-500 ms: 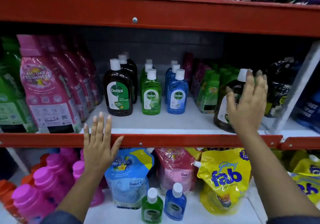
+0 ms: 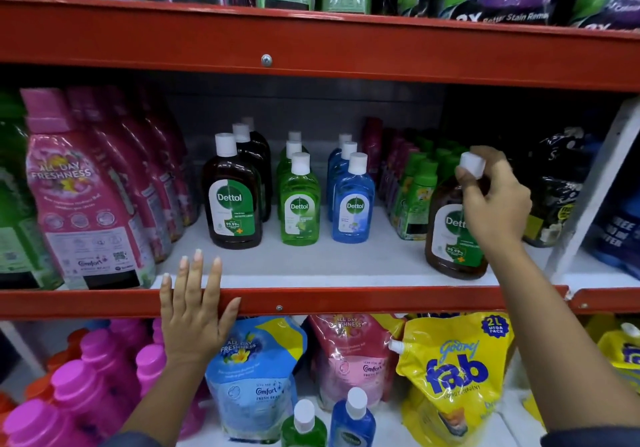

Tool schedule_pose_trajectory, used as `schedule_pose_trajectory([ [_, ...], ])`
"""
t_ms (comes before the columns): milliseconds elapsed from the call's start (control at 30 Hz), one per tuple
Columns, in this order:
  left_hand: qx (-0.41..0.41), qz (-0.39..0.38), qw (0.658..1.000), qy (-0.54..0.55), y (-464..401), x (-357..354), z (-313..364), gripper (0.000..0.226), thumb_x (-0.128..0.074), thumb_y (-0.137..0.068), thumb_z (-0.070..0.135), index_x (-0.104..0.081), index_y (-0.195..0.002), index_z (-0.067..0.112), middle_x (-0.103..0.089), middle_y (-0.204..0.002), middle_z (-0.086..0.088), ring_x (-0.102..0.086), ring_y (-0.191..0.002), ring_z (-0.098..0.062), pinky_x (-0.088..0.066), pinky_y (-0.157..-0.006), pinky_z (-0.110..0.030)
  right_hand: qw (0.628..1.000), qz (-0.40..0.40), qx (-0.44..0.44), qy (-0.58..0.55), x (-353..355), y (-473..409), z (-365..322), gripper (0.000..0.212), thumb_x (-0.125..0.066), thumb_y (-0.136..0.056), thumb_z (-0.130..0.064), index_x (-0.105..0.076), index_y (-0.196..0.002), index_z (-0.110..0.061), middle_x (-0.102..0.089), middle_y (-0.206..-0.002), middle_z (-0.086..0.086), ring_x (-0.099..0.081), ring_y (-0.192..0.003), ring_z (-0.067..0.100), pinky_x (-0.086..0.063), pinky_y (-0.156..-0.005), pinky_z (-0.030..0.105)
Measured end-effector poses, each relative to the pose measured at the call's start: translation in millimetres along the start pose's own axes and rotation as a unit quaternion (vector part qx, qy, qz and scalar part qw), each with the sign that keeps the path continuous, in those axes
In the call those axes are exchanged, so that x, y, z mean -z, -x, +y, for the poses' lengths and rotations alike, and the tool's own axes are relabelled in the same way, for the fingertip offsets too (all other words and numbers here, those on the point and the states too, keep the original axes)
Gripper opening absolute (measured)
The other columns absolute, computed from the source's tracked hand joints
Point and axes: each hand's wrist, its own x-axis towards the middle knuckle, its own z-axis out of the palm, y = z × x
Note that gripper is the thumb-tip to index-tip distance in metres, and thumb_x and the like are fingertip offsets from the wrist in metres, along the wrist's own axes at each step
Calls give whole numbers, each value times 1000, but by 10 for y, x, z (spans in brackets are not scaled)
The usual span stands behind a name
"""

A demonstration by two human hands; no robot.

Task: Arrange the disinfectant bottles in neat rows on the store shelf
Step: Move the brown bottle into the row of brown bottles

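A large brown plastic Dettol disinfectant bottle [image 2: 450, 228] with a white screw cap stands upright near the front edge of the white middle shelf [image 2: 363, 259], toward its right end and well apart from the other Dettol rows. The right hand [image 2: 493, 197] is closed on this bottle at the top, thumb and fingertips [image 2: 464, 173] pinching the white cap while the palm covers part of the green label. Toward the middle of the shelf three rows run from front to back: brown Dettol bottles [image 2: 232, 197] on the left, smaller clear green Dettol bottles [image 2: 299, 204] in the centre, and clear blue Dettol bottles [image 2: 353, 200] on the right, all upright with white caps. The left hand [image 2: 194, 315] lies flat and open against the red metal front rail [image 2: 346, 303] of the shelf, fingers spread and holding nothing. Pink fabric-softener bottles [image 2: 83, 197] fill the shelf's left end, and small green-capped bottles [image 2: 415, 190] stand just behind the held bottle. On the shelf below sit a blue Comfort pouch [image 2: 252, 377], a pink Comfort pouch [image 2: 349, 356], a yellow fab detergent pouch [image 2: 453, 377] and magenta bottles [image 2: 100, 377].
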Motion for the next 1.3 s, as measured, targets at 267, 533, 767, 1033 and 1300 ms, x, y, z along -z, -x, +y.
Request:
schedule_pose_trajectory([
  [267,-1,-3,1000,-4,-13,11,4,65,-26,-106,50,-17,-160,15,-23,-162,-15,-11,-155,-26,-10,-125,-48,991,-33,71,-108,-463,210,-669,27,-59,-91,-37,-61,-113,-21,-70,-78,20,-62,-64,34,-52,-60,47],
  [533,2,-4,1000,0,-42,30,7,64,-23,-106,51,-15,-160,17,-7,-169,-6,-9,-155,-23,-8,-126,-45,957,-149,61,-243,-1180,533,-1566,27,-63,-88,-34,-59,-114,-31,-75,-90,6,-69,-87,24,-55,-77,45],
  [767,7,-2,1000,-3,-51,29,11,64,-22,-106,51,-13,-161,19,-5,-169,-4,-8,-155,-21,-6,-126,-42,939,-198,55,-275,-1657,685,-1906,26,-60,-86,-38,-57,-112,-33,-73,-92,7,-67,-86,26,-54,-78,48],
  [1033,15,-5,1000,-13,-31,21,22,63,-20,-106,51,-13,-161,21,-6,-169,-2,-9,-155,-19,-8,-126,-41,937,-208,75,-272,-1715,751,-1886,29,-60,-88,-42,-56,-116,-35,-71,-91,18,-67,-85,34,-55,-76,51],
  [1300,19,-8,1000,-21,-29,29,22,63,-21,-106,51,-13,-161,21,-14,-167,-5,-10,-155,-20,-8,-125,-41,933,-249,170,-194,-1569,843,-1776,55,-43,-99,-38,-19,-149,-33,-56,-136,10,-60,-107,28,-55,-77,41],
])
